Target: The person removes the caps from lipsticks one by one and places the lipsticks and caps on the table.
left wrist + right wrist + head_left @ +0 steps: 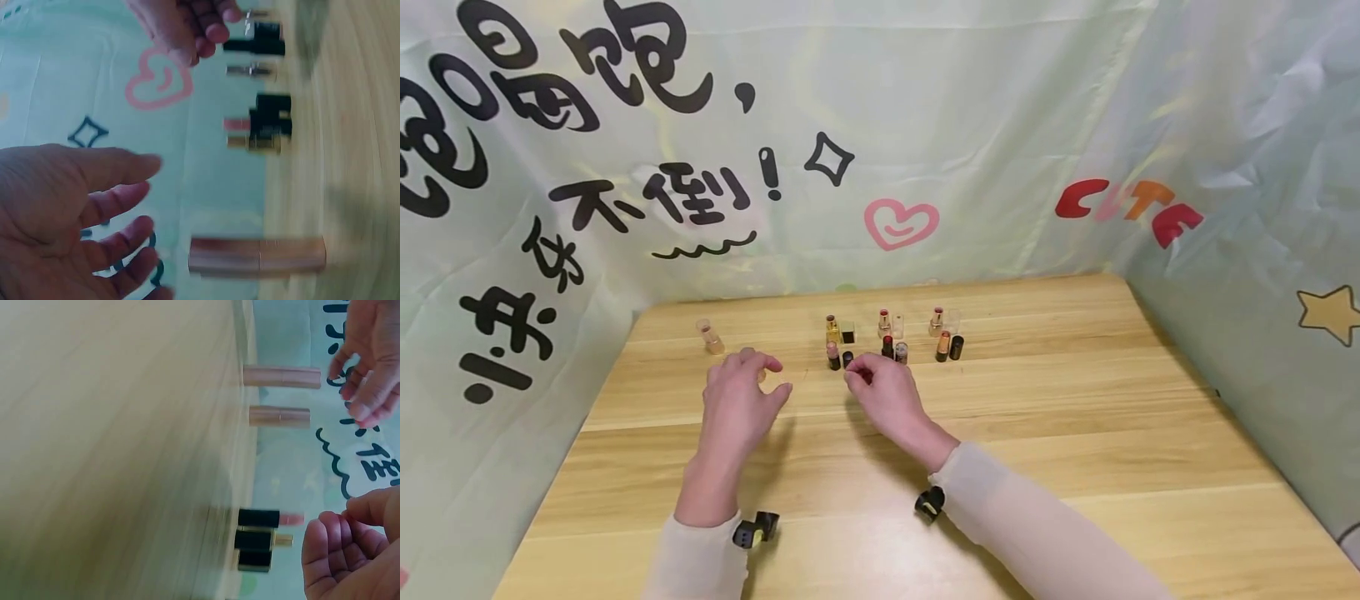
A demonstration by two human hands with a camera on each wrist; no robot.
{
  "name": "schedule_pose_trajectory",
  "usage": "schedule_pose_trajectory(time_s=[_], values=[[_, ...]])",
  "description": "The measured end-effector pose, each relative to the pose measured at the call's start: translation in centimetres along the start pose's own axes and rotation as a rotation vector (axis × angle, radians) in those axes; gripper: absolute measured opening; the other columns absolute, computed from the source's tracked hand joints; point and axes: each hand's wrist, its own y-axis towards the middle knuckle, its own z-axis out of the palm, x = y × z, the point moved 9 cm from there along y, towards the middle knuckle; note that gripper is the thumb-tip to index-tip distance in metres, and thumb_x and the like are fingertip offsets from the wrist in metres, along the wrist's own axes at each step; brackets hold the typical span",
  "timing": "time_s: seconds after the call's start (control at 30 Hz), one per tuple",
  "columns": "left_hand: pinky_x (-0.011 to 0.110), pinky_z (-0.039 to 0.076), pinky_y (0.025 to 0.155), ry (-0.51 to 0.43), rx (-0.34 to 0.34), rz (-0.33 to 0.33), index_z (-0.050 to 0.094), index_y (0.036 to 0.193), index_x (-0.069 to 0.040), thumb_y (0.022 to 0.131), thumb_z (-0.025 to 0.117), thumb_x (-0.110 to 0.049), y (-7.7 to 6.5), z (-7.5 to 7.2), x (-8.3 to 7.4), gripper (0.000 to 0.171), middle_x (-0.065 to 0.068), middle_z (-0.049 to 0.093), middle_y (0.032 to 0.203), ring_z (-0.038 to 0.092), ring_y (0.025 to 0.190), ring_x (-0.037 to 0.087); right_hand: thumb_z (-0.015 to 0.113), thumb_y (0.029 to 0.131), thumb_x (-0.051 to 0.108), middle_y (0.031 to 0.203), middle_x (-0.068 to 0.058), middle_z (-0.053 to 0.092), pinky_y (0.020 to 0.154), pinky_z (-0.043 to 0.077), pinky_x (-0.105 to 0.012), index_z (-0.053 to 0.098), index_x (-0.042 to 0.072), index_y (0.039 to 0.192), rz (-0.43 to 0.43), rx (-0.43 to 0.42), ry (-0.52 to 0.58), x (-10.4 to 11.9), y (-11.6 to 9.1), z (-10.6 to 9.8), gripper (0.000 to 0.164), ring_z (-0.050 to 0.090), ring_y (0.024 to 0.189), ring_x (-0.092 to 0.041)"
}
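My left hand (pixel 741 400) hovers over the left part of the table, thumb and fingers spread with nothing between them. Close to it stands a capped rose-gold lipstick (pixel 257 256), mostly hidden behind this hand in the head view. My right hand (pixel 887 396) hangs in front of the row of lipsticks, its fingers loosely curled and thumb near the index finger; no object shows in them. Nearest to its fingertips are a pink lipstick (pixel 832 354) in a black tube and its black cap (pixel 847 358). Behind these stand a gold lipstick (pixel 831 329) and a dark cap (pixel 847 333).
Farther back on the left stands another capped rose-gold lipstick (pixel 710 337). Several uncapped lipsticks, such as a red lipstick (pixel 887 345) and an orange lipstick (pixel 943 346), stand with caps beside them. A printed cloth (pixel 985 142) rises behind the wooden table (pixel 1075 400).
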Motion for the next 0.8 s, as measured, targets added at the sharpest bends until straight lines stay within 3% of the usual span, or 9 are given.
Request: schedule_pose_trajectory(time_s=[0.13,0.23,0.37,0.47,0.63,0.8], values=[[0.056,0.042,0.1,-0.03,0.132,-0.027,0.066,0.124,-0.005,0.091,0.079,-0.016,-0.1,0.7,1.9,0.037,0.021,0.061,0.123,0.05,0.116,0.043,0.07,0.101,0.013,0.086,0.003,0.073,0.068,0.054,-0.026,0.078,0.011,0.101,-0.019,0.033,-0.001,0.6,0.2,1.2,0.008,0.062,0.074,-0.009],[0.053,0.048,0.093,-0.048,0.188,-0.029,0.063,0.127,-0.002,0.089,0.077,-0.01,-0.2,1.5,3.0,0.041,0.021,0.062,0.117,0.056,0.108,0.039,0.07,0.101,0.014,0.085,0.005,0.072,0.069,0.054,-0.026,0.077,0.012,0.1,-0.017,0.049,-0.01,0.6,0.2,1.9,0.008,0.062,0.074,-0.009],[0.046,0.049,0.083,-0.036,0.189,-0.008,0.062,0.123,0.003,0.089,0.064,-0.001,-0.1,2.3,3.9,0.035,0.016,0.063,0.102,0.057,0.091,0.031,0.07,0.101,0.015,0.085,0.006,0.072,0.071,0.053,-0.027,0.076,0.013,0.099,-0.009,0.069,-0.021,0.5,0.0,2.5,0.007,0.061,0.075,-0.009],[0.043,0.049,0.079,-0.032,0.185,-0.012,0.062,0.118,0.002,0.091,0.06,0.001,0.1,2.9,4.5,0.028,0.016,0.066,0.102,0.057,0.087,0.029,0.071,0.101,0.016,0.086,0.005,0.072,0.072,0.054,-0.028,0.077,0.013,0.099,-0.012,0.085,-0.032,0.4,-0.2,2.8,0.007,0.061,0.075,-0.009],[0.036,0.046,0.072,-0.065,0.223,-0.069,0.061,0.107,-0.004,0.095,0.071,-0.005,0.4,4.2,5.2,0.015,0.013,0.064,0.1,0.058,0.087,0.028,0.07,0.101,0.017,0.086,0.006,0.073,0.073,0.054,-0.028,0.076,0.015,0.098,-0.004,0.099,-0.044,0.1,-0.4,2.9,0.007,0.062,0.075,-0.008],[0.037,0.049,0.076,-0.089,0.243,-0.085,0.065,0.098,-0.009,0.095,0.075,-0.008,0.7,5.5,4.7,0.011,0.007,0.065,0.09,0.058,0.085,0.025,0.071,0.101,0.017,0.086,0.006,0.073,0.074,0.055,-0.029,0.076,0.015,0.097,0.006,0.097,-0.033,-0.4,-0.5,2.8,0.007,0.062,0.076,-0.008]])
